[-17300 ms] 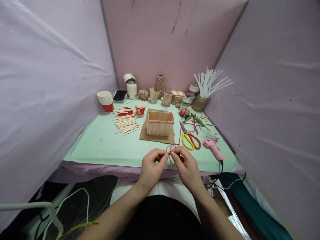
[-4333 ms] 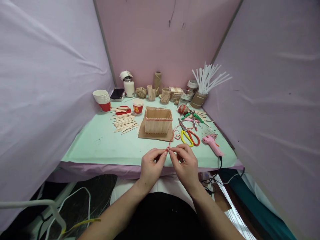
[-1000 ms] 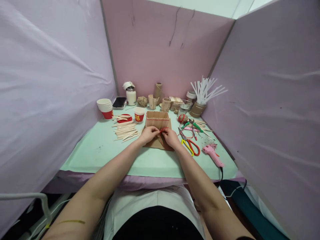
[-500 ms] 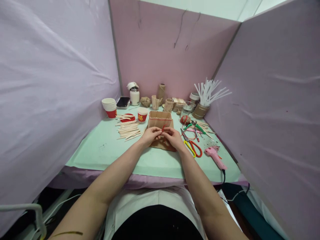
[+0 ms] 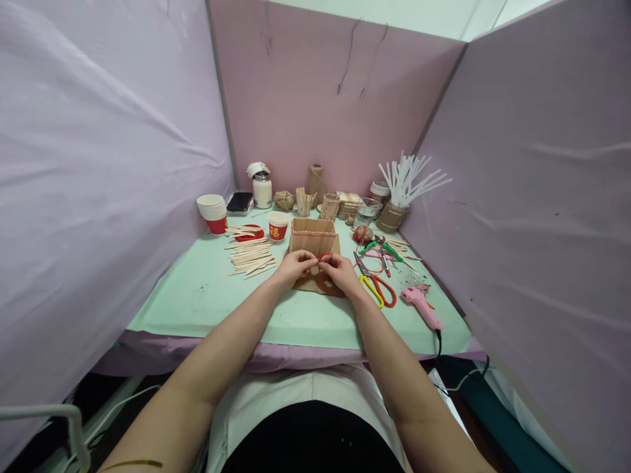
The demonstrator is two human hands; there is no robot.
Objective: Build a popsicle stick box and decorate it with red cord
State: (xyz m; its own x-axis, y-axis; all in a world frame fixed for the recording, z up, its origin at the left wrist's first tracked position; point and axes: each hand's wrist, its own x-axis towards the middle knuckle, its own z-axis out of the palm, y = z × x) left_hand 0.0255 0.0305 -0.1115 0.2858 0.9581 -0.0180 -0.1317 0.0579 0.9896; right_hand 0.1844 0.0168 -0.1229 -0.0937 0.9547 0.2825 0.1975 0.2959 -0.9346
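Both hands meet at the middle of the table, fingertips nearly touching. A red cord (image 5: 323,282) hangs in a loop below the fingertips of my right hand (image 5: 339,268), which pinches it. My left hand (image 5: 294,267) is also closed in a pinch at the cord's end. Just behind the hands stands a brown cardboard box (image 5: 312,241) with a red line along its front rim. It rests on a brown cardboard base (image 5: 309,283), partly hidden by the hands.
Wooden sticks (image 5: 251,257), a red and white paper cup (image 5: 279,226) and stacked cups (image 5: 213,213) are at left. Scissors (image 5: 378,286), green-handled pliers (image 5: 389,249), a red and brown yarn ball (image 5: 363,234) and a pink glue gun (image 5: 422,306) lie at right.
The red cord, bunched at the fingertips before, now hangs in a wider loop under my right hand. Both hands keep their pinch. The whole view has shifted slightly.
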